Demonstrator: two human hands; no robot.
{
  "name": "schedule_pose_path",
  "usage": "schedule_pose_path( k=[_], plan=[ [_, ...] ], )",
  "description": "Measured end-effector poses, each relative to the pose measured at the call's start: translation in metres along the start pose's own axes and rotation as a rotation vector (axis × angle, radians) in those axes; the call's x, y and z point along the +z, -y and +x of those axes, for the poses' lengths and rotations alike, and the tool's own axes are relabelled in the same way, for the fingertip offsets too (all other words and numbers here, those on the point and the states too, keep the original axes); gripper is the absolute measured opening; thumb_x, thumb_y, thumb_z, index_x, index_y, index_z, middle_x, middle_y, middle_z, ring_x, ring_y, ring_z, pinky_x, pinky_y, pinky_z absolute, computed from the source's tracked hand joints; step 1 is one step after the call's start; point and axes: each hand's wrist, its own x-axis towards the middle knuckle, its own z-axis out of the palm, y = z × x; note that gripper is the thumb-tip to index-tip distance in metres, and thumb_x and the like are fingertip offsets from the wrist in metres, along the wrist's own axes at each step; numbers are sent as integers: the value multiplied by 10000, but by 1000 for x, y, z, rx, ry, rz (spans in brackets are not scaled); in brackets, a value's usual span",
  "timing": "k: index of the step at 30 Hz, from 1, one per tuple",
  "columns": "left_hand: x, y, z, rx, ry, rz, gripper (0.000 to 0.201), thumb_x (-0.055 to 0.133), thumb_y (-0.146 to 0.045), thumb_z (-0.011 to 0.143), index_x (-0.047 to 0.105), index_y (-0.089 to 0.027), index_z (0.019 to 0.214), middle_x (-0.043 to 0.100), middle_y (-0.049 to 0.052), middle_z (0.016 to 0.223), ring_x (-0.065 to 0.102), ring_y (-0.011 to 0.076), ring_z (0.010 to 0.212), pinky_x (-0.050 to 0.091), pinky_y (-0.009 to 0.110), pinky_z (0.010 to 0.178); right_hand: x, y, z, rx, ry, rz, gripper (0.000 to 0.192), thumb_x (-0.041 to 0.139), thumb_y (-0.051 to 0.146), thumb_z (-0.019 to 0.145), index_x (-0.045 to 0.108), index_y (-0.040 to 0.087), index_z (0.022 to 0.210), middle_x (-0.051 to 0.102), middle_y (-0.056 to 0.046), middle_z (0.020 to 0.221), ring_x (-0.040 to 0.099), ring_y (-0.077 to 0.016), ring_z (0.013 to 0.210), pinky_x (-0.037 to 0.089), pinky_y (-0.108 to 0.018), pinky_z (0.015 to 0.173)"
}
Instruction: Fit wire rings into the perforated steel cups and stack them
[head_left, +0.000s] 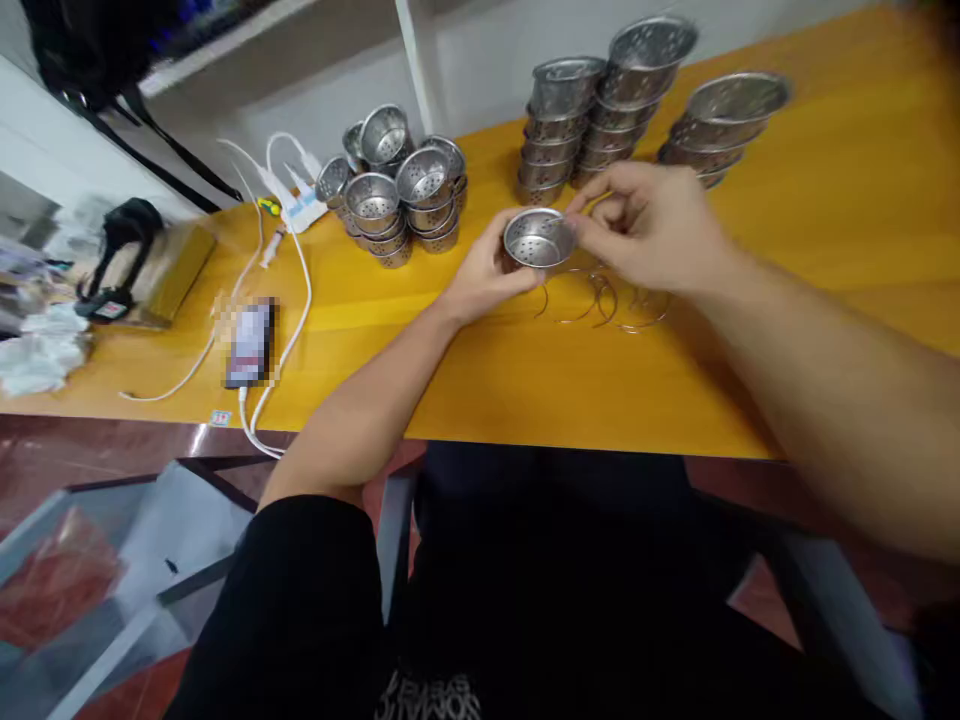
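My left hand (481,272) is wrapped round a small perforated metal cup (538,242), its opening tilted up toward me. At the cup's right rim is my right hand (654,228), thumb and fingertips pinched together; what lies between them is too small to make out. Several thin curved wires (606,302) lie on the yellow table (495,390) just below the hands. Behind my right hand stand tall stacks of similar perforated cups (551,150), and one more stack (720,130) is farther right.
To the left of the held cup is a cluster of stacked perforated cups (375,205). A phone (250,345) with white cables (307,290) lies on the left, near a white power strip (304,210). A cardboard box (176,275) sits at the far left.
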Motion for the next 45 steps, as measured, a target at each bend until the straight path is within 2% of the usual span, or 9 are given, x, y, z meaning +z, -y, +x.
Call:
schedule_pose_path(
  k=[5, 10, 15, 17, 20, 25, 30, 36, 45],
  plan=[
    [3, 2, -2, -5, 34, 82, 889, 861, -555, 743, 455, -224, 1462, 579, 110, 1466, 604, 291, 1367, 498, 536, 1259, 2, -2, 0, -17, 14, 8, 374, 801, 553, 1035, 666, 206, 992, 405, 81, 527, 290, -55, 454, 193, -270, 456],
    [4, -4, -5, -49, -11, 59, 914, 880, -597, 739, 440, -242, 1457, 585, 133, 1478, 648, 292, 1323, 558, 533, 1204, 4, -7, 1, -9, 14, 35, 367, 793, 571, 1035, 688, 220, 1006, 409, 67, 540, 296, -67, 465, 203, -277, 471],
    [5, -1, 0, -19, 53, 155, 1013, 927, -715, 698, 458, -208, 1440, 607, 125, 1442, 639, 316, 1384, 473, 581, 1277, 10, -11, 0, 54, 20, 115, 393, 765, 669, 1009, 704, 283, 1054, 460, 38, 551, 373, -121, 468, 292, -307, 456],
    [6, -2, 0, -27, 30, 193, 989, 913, -736, 720, 461, -208, 1424, 618, 125, 1431, 641, 311, 1389, 462, 579, 1286, 11, -11, 0, 69, 6, 108, 387, 768, 671, 1003, 704, 294, 1058, 468, 34, 554, 378, -130, 467, 318, -322, 458],
    [7, -3, -1, -42, -5, 226, 973, 886, -759, 747, 433, -212, 1413, 618, 133, 1433, 652, 306, 1382, 475, 571, 1276, 8, -12, 1, 70, -20, 58, 373, 809, 636, 988, 689, 284, 1013, 448, 43, 538, 324, -115, 458, 284, -331, 470],
    [10, 0, -3, -57, 20, 225, 991, 867, -791, 744, 411, -194, 1391, 612, 140, 1408, 690, 289, 1308, 530, 553, 1216, 6, -15, 4, 102, -12, -26, 360, 826, 565, 995, 657, 251, 949, 451, 51, 512, 311, -100, 446, 225, -329, 482],
    [14, 2, -4, -54, 24, 235, 978, 860, -775, 751, 393, -207, 1396, 606, 132, 1418, 701, 271, 1295, 558, 506, 1185, 7, -13, 4, 136, -25, -112, 321, 824, 502, 993, 637, 248, 930, 506, 42, 534, 365, -109, 465, 296, -330, 507],
    [18, -10, -7, -82, 13, 302, 909, 846, -681, 821, 363, -206, 1428, 598, 139, 1442, 690, 260, 1314, 556, 462, 1193, 9, -8, 3, 161, -54, -173, 304, 810, 482, 998, 623, 259, 911, 499, 35, 545, 393, -132, 487, 358, -356, 544],
    [30, -25, -10, -148, 14, 435, 939, 836, -605, 887, 299, -220, 1555, 563, 145, 1488, 595, 327, 1478, 468, 525, 1292, 17, -8, 2, 160, -84, -225, 110, 787, 320, 1000, 701, 261, 1035, 476, 60, 550, 410, -133, 494, 426, -378, 637]
  ],
)
